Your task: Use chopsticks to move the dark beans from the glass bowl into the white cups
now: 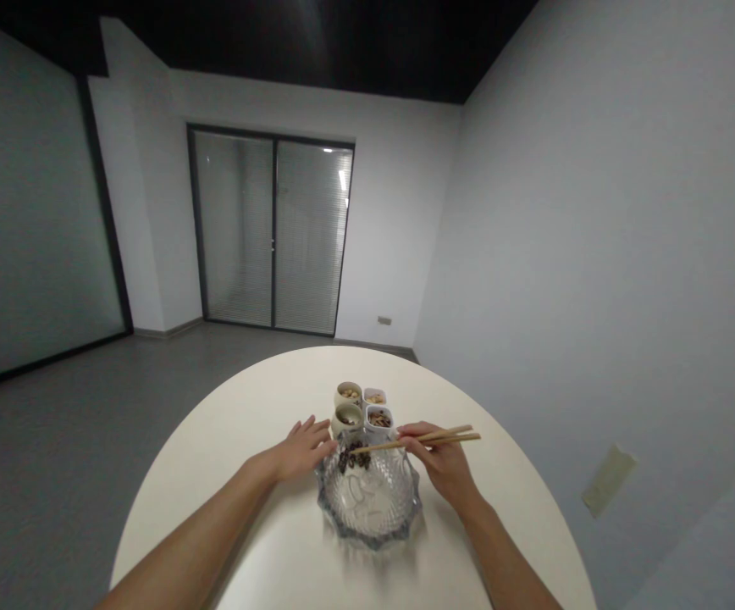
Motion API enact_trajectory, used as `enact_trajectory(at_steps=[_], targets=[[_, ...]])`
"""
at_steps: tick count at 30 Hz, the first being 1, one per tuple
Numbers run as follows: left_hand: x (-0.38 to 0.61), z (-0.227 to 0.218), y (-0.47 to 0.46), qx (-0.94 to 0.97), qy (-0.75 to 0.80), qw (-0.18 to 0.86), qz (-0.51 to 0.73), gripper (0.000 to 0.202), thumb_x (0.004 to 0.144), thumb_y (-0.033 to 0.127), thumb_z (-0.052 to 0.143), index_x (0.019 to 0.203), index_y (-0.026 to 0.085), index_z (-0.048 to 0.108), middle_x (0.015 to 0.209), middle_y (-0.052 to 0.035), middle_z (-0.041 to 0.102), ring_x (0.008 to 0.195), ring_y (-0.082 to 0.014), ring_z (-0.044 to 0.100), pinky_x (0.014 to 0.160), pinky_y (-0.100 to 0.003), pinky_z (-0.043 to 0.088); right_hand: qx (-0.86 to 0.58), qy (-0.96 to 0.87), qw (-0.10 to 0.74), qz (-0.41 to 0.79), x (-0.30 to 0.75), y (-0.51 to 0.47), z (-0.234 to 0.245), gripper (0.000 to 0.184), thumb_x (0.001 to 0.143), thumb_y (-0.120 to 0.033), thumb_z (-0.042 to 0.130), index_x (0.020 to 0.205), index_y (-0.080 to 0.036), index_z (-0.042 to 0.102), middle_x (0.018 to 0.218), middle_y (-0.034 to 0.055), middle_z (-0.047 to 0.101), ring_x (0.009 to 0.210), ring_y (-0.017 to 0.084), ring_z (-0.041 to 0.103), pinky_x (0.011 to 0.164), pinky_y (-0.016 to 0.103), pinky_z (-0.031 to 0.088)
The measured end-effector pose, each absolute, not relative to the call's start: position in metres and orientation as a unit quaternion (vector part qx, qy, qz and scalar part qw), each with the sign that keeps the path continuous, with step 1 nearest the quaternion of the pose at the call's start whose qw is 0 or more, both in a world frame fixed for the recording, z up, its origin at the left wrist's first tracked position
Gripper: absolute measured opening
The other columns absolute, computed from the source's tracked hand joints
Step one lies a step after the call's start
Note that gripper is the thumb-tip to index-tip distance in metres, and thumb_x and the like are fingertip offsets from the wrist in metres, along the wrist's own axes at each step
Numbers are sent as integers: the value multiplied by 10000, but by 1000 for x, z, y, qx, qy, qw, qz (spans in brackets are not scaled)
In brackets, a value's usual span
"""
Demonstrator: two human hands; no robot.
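R hand (pixel 440 462) is clamped on the chopsticks (pixel 384 446), thumb + fingers round the shafts, back ends sticking out past the hand to the R. Tips reach L over the bowl, at the dark pieces (pixel 355 460); can't tell if they pinch one or just touch. L hand (pixel 307 449) grips nothing: palm down, fingers apart, tips by the bowl's L rim; contact w/ rim unclear. Dark pieces sit bunched inside the glass bowl (pixel 373 540), far side, near the pots.

Handling, my read: keep sticks low + level, tips even, take one pc at a time from the outer edge of the bunch; pieces look small, prob. roll or slip if squeezed hard. L fingers on the rim would steady the bowl.

Edges: bowl rim is scalloped, likely to snag sticks, so lift over it. Just beyond stand 4 containers, close-set: near round pot (pixel 337 424), far round pot (pixel 340 401), near white dish (pixel 391 423), far white dish (pixel 375 390). Tight for tips there, easy to knock. More room L and R of the group, where the white tabletop (pixel 246 407) runs on to its curved edge; bowl is well inside that edge.
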State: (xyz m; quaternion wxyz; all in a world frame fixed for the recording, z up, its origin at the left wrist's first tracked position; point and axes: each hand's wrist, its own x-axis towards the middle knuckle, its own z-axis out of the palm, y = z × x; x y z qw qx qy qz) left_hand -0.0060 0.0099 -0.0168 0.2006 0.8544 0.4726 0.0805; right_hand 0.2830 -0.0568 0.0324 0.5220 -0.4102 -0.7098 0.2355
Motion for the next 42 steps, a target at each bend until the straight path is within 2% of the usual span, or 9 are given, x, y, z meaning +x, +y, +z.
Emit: enact_trajectory(at_steps=[3,6,12,14,31,42], targets=[[-5,-15,8,854,472,205,78,604,988,624,170,1408,281,436,1548,-43,194,1432,-338,55,1131,-574,59,-416,-705,519,248,279,-57,30,263,810,-431,678,836,-173,724,788,63,697,709,166,640,643,260,530],[-4,-12,7,855,471,205,78,600,990,618,170,1414,281,431,1549,-38,192,1432,-337,51,1133,-571,59,-407,-718,502,260,271,-60,31,238,794,-405,693,824,-170,717,789,60,696,734,171,653,683,273,546],[-2,-10,7,853,472,207,79,581,996,603,191,1432,292,414,1546,-36,204,1429,-346,64,1130,-579,63,-382,-729,489,289,265,-64,33,319,775,-364,726,1041,-194,679,812,42,687,716,151,655,670,254,552],[-2,-9,7,853,473,207,80,575,995,601,200,1431,296,417,1546,-33,205,1426,-356,68,1127,-585,64,-378,-728,489,294,265,-64,32,334,775,-357,729,1062,-198,672,809,38,685,711,145,656,670,250,552],[-2,-9,7,851,473,213,79,607,980,639,170,1427,307,413,1551,-20,189,1432,-339,48,1129,-576,47,-391,-735,487,265,265,-62,27,275,806,-382,698,1014,-202,691,846,51,696,761,172,670,696,284,569],[-2,-14,10,856,471,199,80,603,987,621,181,1415,280,435,1543,-44,214,1427,-348,78,1127,-578,65,-373,-742,510,224,264,-64,34,177,809,-349,698,872,-185,722,850,63,699,776,174,666,679,269,569]])
